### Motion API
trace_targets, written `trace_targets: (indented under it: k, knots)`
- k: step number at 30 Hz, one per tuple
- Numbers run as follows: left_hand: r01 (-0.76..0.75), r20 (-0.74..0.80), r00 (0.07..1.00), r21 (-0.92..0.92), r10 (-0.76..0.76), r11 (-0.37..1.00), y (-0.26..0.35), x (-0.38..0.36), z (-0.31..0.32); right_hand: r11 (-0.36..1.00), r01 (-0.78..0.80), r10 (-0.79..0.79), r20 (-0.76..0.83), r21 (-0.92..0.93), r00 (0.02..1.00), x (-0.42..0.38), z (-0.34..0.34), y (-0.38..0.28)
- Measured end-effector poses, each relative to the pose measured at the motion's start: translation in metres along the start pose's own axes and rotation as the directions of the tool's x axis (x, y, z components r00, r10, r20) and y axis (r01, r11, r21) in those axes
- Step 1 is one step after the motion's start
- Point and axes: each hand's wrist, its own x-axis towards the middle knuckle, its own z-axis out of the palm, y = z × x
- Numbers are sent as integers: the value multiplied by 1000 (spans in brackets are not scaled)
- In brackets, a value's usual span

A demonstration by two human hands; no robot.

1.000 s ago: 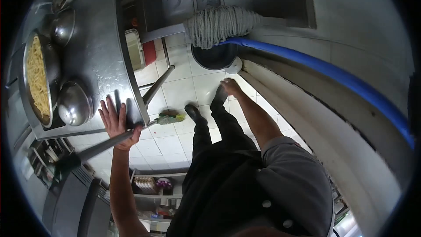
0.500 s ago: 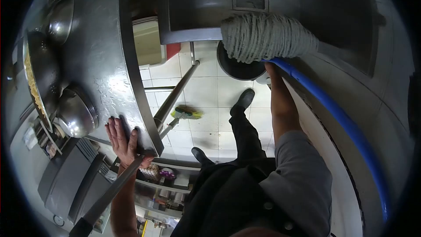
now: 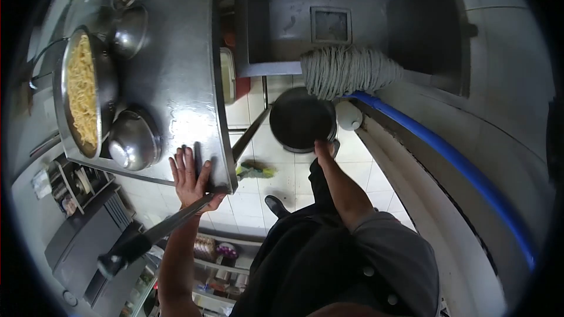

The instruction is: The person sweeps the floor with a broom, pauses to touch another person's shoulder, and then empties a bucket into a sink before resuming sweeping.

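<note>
My left hand [image 3: 189, 179] lies with fingers spread on the corner of a steel table [image 3: 176, 70]. A long-handled brush's grey pole [image 3: 176, 221] crosses against the base of that hand, its green and yellow head [image 3: 255, 171] down on the floor. My right hand [image 3: 322, 149] is closed on the near rim of a dark round bucket [image 3: 302, 118], whose inside looks dark. A string mop head [image 3: 349, 71] rests on the sink's front edge beyond the bucket, its blue handle [image 3: 446, 138] running down to the right.
A steel sink [image 3: 273, 69] stands ahead. On the table at left are a pan of noodles [image 3: 82, 91] and steel bowls [image 3: 134, 141]. A white round container [image 3: 349, 116] sits beside a low ledge [image 3: 399, 182] on the right. Shelves [image 3: 217, 270] are behind me.
My right hand has brought the bucket out from beneath the mop head, toward my body. My left hand stays on the table corner. The camera view has shifted.
</note>
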Motion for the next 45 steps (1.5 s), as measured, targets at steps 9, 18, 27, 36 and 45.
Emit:
trace_targets:
  k: [9, 18, 27, 36, 45]
  knots:
    - [24, -127, 991, -73, -33, 997, 6, 1, -6, 984, -64, 15, 282, 164, 959, -202, -200, -46]
    - [68, -129, 988, -107, -81, 992, 13, -7, -23, 912, 141, -283, 340, 386, 897, -369, -370, -127]
    - [35, -222, 973, -153, -69, 988, 8, -12, -20, 699, 278, -436, 84, 658, 896, -414, -431, -244]
    - [71, -213, 971, -184, -110, 980, 9, -10, -24, 487, 366, -537, -59, 793, 841, -327, -357, -383]
    - [116, -90, 987, -163, -132, 980, 9, -2, -25, 571, 376, -538, -14, 730, 843, -262, -337, -479]
